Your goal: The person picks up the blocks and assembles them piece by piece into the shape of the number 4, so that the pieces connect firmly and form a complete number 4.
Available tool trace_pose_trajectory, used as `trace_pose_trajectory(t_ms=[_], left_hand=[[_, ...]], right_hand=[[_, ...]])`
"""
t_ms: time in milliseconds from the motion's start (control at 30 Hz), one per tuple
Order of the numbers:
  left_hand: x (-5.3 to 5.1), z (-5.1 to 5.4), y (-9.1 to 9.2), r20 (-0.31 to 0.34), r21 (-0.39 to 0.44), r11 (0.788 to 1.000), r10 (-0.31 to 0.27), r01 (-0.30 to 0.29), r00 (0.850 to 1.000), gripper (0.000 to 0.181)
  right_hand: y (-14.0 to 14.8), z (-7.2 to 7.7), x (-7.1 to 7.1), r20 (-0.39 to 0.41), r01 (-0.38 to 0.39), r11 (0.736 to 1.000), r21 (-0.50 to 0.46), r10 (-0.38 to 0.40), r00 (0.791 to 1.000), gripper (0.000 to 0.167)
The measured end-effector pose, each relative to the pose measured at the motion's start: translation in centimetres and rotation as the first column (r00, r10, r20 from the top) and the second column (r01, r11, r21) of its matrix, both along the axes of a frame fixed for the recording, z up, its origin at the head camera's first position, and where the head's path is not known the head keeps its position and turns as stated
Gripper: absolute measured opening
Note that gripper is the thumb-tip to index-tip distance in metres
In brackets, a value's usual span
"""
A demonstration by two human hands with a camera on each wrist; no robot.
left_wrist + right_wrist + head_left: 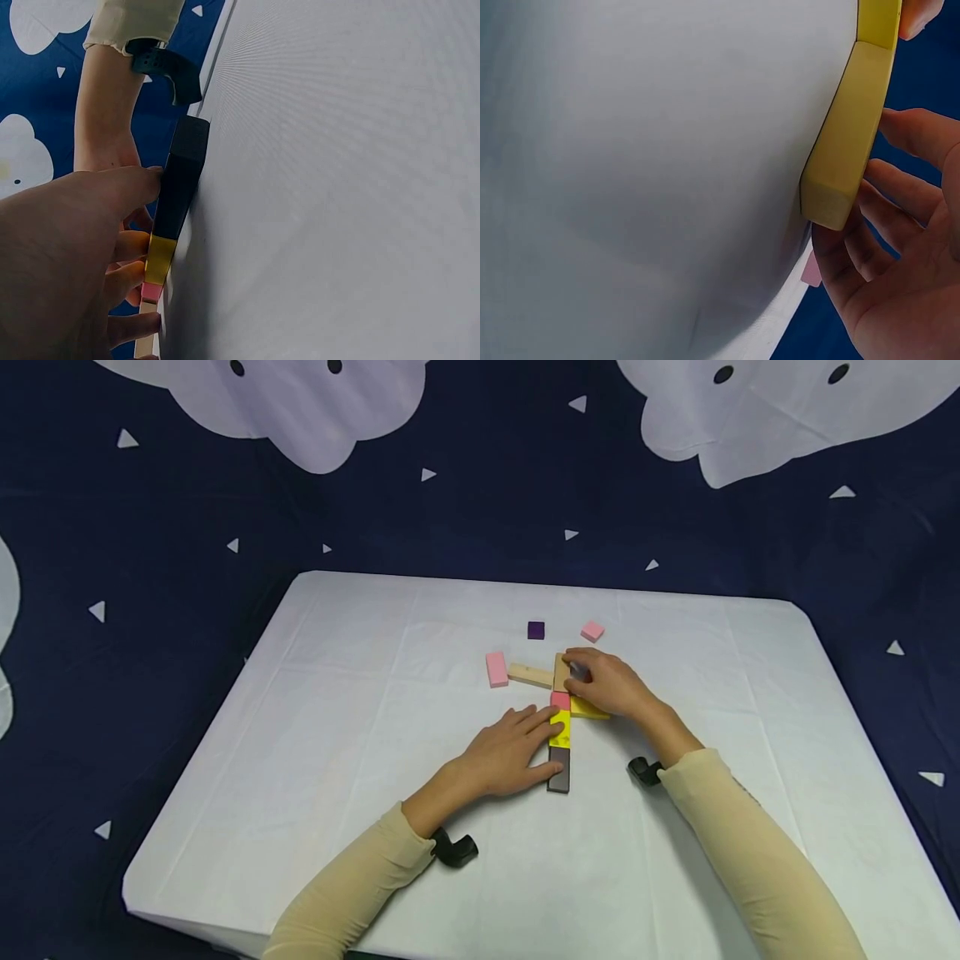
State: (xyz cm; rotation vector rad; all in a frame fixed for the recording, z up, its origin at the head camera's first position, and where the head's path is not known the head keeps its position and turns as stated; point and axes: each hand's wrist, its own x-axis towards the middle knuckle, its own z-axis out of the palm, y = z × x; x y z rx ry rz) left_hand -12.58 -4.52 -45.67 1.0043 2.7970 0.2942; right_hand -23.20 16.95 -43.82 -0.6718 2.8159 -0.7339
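Flat blocks lie in a line on the white table: a dark grey block (558, 769), a yellow block (559, 729), a small red-pink block (560, 701) and a wooden block (561, 672). My left hand (508, 752) rests along the line's left side, thumb on the dark block and extended fingers touching the yellow one. My right hand (611, 683) holds the wooden block at the far end with thumb and fingertips; its grip is partly hidden. Below that hand another yellow block (840, 135) juts out to the right. A narrow wooden block (531, 676) extends to the left.
Beyond the line lie a dark purple cube (536, 630) and a small pink block (592, 632). A longer pink block (497, 669) sits by the left wooden piece. Dark blue cloth with white clouds hangs behind the table (300, 693).
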Motion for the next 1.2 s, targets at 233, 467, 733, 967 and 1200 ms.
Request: trace_pose_trajectory(t_ms=[233, 467, 733, 967, 1200], left_hand=[[0.0, 0.0, 0.0, -0.002, 0.006, 1.000, -0.005, 0.005, 1.000, 0.067], [0.0, 0.0, 0.0, 0.001, 0.011, 1.000, -0.005, 0.005, 1.000, 0.067], [0.0, 0.1, 0.0, 0.004, 0.004, 1.000, -0.008, 0.008, 1.000, 0.067], [0.0, 0.1, 0.0, 0.015, -0.001, 1.000, -0.003, 0.003, 1.000, 0.067], [0.0, 0.1, -0.1, 0.012, 0.003, 1.000, -0.003, 0.003, 1.000, 0.067]], right_hand=[[-0.1, 0.1, 0.1, 0.001, -0.002, 1.000, 0.015, 0.002, 1.000, 0.053], [0.3, -0.1, 0.1, -0.008, -0.006, 1.000, -0.011, 0.005, 1.000, 0.050], [1.6, 0.3, 0.4, 0.060, -0.039, 0.999, -0.031, 0.040, 0.997, 0.057], [2.0, 0.7, 0.7, 0.096, -0.130, 0.991, -0.033, 0.132, 0.987, 0.067], [2.1, 0.5, 0.7, 0.072, -0.142, 0.989, -0.038, 0.144, 0.987, 0.065]])
